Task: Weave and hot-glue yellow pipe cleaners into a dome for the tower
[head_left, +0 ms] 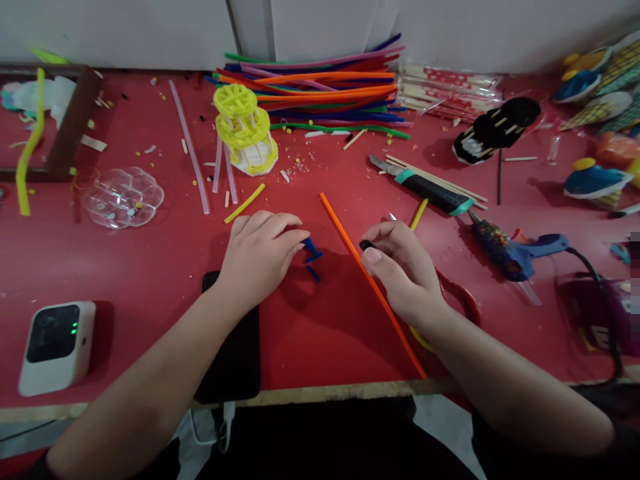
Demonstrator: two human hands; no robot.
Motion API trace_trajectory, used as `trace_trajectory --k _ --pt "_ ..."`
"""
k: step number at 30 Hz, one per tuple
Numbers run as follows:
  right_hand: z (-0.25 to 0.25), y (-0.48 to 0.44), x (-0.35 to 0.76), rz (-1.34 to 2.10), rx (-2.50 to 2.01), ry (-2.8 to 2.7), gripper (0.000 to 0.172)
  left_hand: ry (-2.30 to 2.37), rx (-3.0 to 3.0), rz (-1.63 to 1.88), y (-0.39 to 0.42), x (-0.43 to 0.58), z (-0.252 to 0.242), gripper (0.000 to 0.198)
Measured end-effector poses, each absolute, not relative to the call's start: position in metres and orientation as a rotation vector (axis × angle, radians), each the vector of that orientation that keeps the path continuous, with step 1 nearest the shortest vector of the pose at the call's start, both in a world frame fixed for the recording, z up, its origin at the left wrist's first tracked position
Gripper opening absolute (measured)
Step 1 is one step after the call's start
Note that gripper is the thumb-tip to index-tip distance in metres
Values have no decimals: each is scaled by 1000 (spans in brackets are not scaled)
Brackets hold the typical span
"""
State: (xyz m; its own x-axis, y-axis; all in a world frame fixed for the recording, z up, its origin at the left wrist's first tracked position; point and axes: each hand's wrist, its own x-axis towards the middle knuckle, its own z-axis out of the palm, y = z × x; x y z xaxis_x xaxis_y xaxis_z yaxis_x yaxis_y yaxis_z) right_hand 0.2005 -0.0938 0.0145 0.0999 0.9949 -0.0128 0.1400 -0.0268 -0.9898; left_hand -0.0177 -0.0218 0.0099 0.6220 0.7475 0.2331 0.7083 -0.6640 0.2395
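Note:
My left hand (pixel 265 257) is closed at the fingertips on a small blue piece (pixel 311 248), just above the red table. Another short blue piece (pixel 313 273) lies just below it. Between my hands, a long orange pipe cleaner (pixel 345 233) runs diagonally toward the front edge. My right hand (pixel 403 267) pinches a small black piece (pixel 367 245) between thumb and finger, close to the orange strip. Red-handled scissors (pixel 463 297) lie partly hidden under my right hand and wrist.
A yellow tiered model (pixel 245 130) and colourful pipe cleaners (pixel 325 90) stand behind. Pliers (pixel 433 190), a glue gun (pixel 510 253) and a black tiered model (pixel 497 130) are right. A black phone (pixel 233 360), clear tray (pixel 125 197) and white device (pixel 57 347) are left.

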Motion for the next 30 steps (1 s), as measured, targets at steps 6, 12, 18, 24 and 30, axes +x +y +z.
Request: trace_trajectory --k 6,12,18,24,30 --pt "15 -93 200 1067 -1358 -1228 21 1280 2668 497 -21 -18 12 11" --pt "14 -91 200 1045 -1342 -1229 27 1304 2637 454 -22 -23 14 12" --pt "14 -91 202 1046 -1333 -1241 26 1406 2489 471 -14 -37 21 13" --pt "13 -91 201 1050 -1331 -1225 28 1266 2387 481 -16 -34 28 17" --pt "14 -92 201 1057 -1341 -1222 26 1511 2426 579 -8 -46 32 17"
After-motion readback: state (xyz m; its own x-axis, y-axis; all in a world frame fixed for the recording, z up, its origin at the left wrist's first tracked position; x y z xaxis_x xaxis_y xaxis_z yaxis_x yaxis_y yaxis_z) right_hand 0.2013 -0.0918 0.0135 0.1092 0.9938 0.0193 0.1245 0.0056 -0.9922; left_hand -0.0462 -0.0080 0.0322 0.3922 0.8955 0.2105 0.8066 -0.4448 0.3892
